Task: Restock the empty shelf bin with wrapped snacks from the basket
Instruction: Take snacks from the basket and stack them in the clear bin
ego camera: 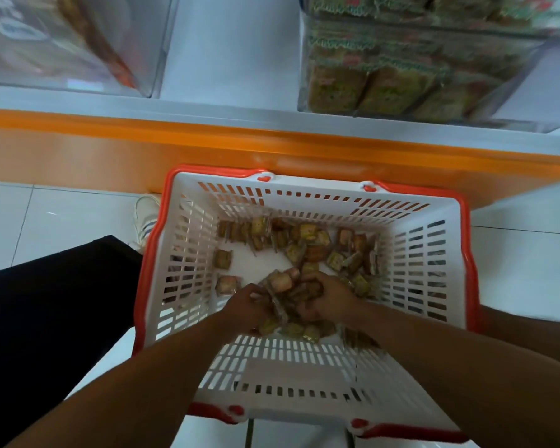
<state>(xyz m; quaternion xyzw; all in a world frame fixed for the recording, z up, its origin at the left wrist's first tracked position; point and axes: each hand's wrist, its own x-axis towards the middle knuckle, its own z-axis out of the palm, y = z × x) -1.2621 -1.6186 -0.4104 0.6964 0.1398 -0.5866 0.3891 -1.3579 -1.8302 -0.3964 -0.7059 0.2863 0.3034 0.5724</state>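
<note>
Snacks point(307, 250) in basket point(188, 253) | left hand point(244, 305), right hand point(328, 300) clutch wrapped handfuls | labels unreadable

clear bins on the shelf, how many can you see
2. One clear bin sits at the upper left with blurred contents; the other clear bin sits at the upper right, packed with wrapped snacks. Both are cut off by the frame, so more may lie beyond view.
</note>
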